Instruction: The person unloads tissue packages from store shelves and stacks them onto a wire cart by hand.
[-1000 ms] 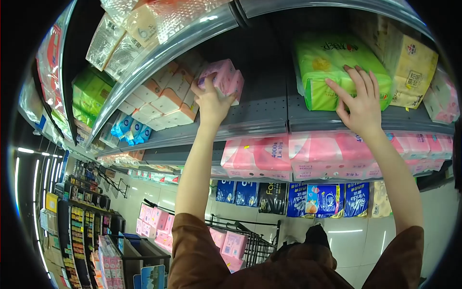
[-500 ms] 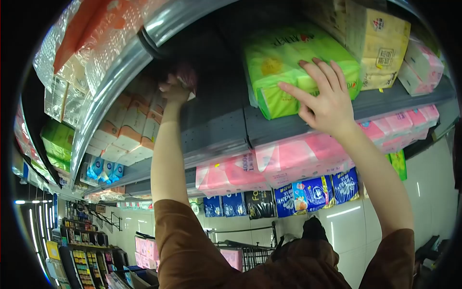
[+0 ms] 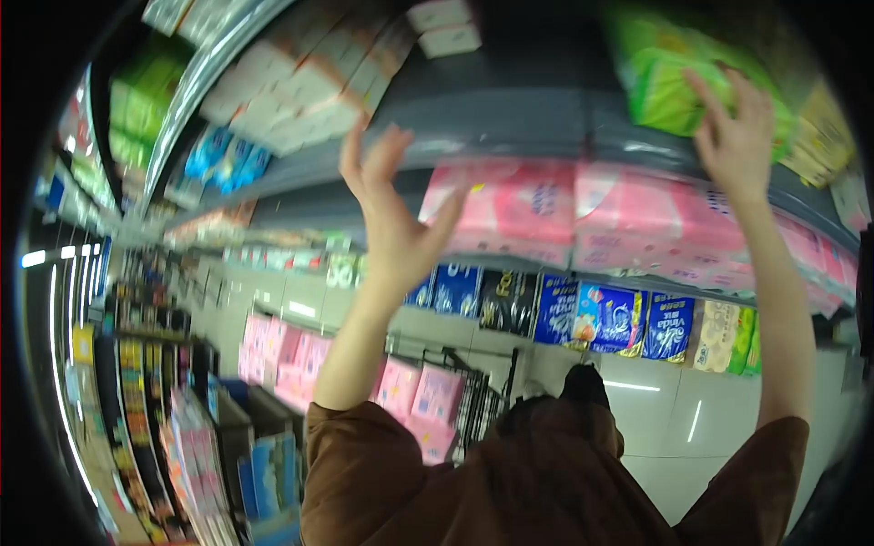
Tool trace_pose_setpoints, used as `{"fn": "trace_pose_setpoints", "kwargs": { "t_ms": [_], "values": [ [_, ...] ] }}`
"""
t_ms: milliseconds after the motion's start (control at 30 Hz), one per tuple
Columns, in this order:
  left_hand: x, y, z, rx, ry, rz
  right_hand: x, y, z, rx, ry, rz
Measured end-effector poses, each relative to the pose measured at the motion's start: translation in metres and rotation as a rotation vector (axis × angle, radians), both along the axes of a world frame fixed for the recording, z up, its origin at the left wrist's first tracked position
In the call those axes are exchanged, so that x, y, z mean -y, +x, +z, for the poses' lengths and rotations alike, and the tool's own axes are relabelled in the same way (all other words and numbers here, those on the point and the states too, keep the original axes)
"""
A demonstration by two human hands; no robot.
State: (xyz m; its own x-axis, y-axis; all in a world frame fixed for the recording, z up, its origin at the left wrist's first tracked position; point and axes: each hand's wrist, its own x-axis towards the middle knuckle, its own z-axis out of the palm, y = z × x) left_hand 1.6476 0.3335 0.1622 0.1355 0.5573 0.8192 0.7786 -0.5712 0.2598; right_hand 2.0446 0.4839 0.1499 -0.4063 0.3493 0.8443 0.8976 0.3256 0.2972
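Observation:
My left hand (image 3: 393,200) is raised in front of the shelf edge, fingers spread, holding nothing. Behind its fingertips stand stacked white-and-orange tissue packs (image 3: 296,96). A small pink-and-white pack (image 3: 446,27) sits deeper on the same grey shelf (image 3: 510,114). At the right, my right hand (image 3: 739,136) rests with fingers apart against the front of a green tissue pack (image 3: 669,91), which is blurred. Below both hands, pink tissue packs (image 3: 510,214) line the lower shelf.
Blue Vinda packs (image 3: 669,328) and a black pack (image 3: 508,300) stand low beneath the pink ones. A black wire cart (image 3: 478,396) with pink packs (image 3: 432,396) is beside me. Stocked racks (image 3: 137,400) line the left, and blue packs (image 3: 223,159) sit on the shelf.
My left hand has come out from deep in the shelf and opened, leaving the small pink-and-white pack there. The view has shifted; my right hand stays at the green pack.

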Motion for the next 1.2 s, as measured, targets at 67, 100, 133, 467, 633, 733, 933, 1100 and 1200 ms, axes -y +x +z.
{"fn": "trace_pose_setpoints", "kwargs": {
  "t_ms": [67,100,133,467,633,733,933,1100,1200],
  "values": [
    [0.062,-0.023,-0.047,0.143,-0.138,0.058,-0.009,0.002,-0.007,0.001,0.066,0.046],
    [0.093,-0.037,-0.070,0.174,-0.225,0.159,-0.014,0.006,-0.009,0.021,0.064,0.033],
    [0.122,-0.051,-0.091,0.248,-0.296,0.225,-0.017,0.009,-0.010,0.033,0.067,0.012],
    [0.353,-0.132,-0.205,0.011,-0.657,1.118,-0.002,-0.017,0.007,0.141,0.157,0.107],
    [0.370,-0.136,-0.237,0.260,-0.794,1.021,-0.025,0.003,-0.018,0.176,-0.075,-0.233],
    [0.360,-0.114,-0.228,0.230,-0.756,1.047,-0.035,0.014,-0.031,0.229,-0.163,-0.416],
    [0.346,-0.091,-0.235,0.081,-0.881,0.845,-0.004,-0.015,-0.003,0.237,0.097,-0.051],
    [0.334,-0.114,-0.251,0.048,-0.877,0.798,-0.017,-0.007,-0.016,0.278,0.011,-0.319],
    [0.328,-0.121,-0.247,0.056,-0.971,0.770,0.005,-0.027,0.009,0.178,0.196,0.125]
  ]
}}
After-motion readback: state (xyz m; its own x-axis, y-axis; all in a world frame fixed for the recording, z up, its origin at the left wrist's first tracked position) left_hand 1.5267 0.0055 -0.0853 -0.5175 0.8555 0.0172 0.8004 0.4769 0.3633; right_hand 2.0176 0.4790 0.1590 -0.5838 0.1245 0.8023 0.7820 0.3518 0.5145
